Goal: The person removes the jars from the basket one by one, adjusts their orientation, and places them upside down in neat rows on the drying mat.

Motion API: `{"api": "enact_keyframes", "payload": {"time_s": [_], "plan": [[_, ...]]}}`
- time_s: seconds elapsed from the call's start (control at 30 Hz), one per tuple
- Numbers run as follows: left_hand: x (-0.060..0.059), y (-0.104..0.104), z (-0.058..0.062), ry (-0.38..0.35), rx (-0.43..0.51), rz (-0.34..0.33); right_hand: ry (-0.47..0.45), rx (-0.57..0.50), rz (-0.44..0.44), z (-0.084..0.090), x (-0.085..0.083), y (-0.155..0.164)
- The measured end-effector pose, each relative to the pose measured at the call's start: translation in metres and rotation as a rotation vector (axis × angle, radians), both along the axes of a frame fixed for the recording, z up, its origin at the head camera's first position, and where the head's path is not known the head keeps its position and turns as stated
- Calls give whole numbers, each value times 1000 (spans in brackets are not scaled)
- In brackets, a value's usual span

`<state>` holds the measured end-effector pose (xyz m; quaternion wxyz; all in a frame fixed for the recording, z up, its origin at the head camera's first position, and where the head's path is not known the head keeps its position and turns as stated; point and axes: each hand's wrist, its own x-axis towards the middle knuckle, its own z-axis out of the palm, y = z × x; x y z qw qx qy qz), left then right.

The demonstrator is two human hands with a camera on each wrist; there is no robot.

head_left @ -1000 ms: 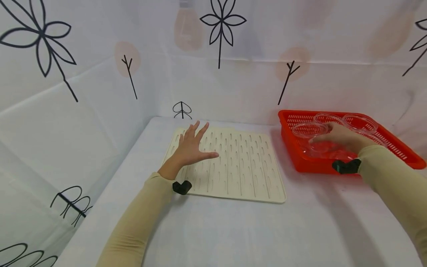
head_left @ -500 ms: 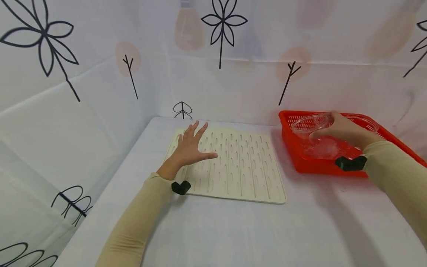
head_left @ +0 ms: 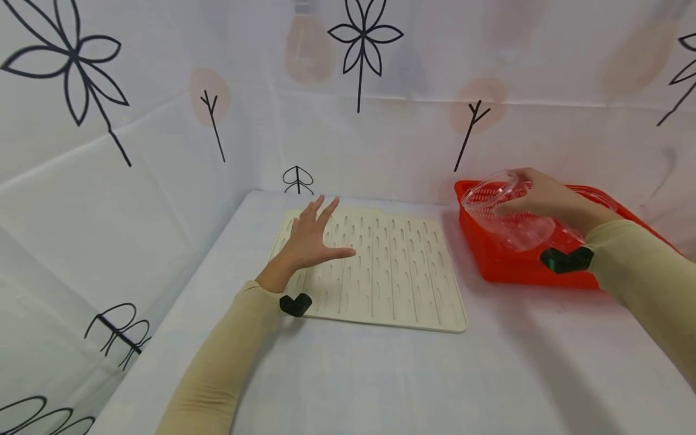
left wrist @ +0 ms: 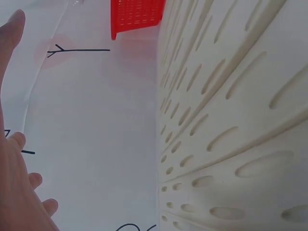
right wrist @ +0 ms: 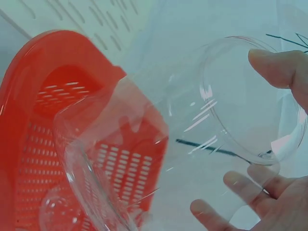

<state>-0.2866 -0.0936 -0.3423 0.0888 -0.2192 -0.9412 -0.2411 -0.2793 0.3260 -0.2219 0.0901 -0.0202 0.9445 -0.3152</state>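
**Gripping tilted clear jar [right wrist: 192,115] at red slotted basket [head_left: 533,273] w/ R hand [head_left: 551,200]**

Working over white table cover [head_left: 380,380], nearest. Wearing beige long sleeves [head_left: 212,374] on both arms, entering head view from bottom & R edge. Also wearing small black wrist device [head_left: 296,305] on L & similar dark green-black unit [head_left: 567,260] on R.

Holding L hand [head_left: 307,241] above cream ridged mat [head_left: 391,284], nr its L side: fingers spread well apart, thumb stuck out to R. Seeing mat flat on cover, w/ rows of short narrow grooves btwn long straight lines.

Clamping jar btwn R thumb & fingers nr rim end: thumb on one side, fingertips spaced out on other. Holding it R of mat, over basket's L end, leaning, rim end toward upper L in head view. In R wrist view, seeing basket slots thru clear wall. Can't tell whether touching basket. Seeing another clear vessel [right wrist: 60,209] inside basket, partly hidden, full shape unclear.

Farthest back, seeing white wall cloth [head_left: 413,139] printed w/ black line flowers, twigs & pale peach blobs.
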Motion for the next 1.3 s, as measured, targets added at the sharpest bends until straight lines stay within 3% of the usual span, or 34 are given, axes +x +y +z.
{"api": "enact_keyframes", "payload": {"time_s": [0.67, 1.3], "plan": [[-3, 19, 8, 7, 30, -42, 47, -19, 65, 19, -1, -33], [-7, 40, 16, 16, 155, -110, 173, 70, 213, 17, -7, -73]]}}
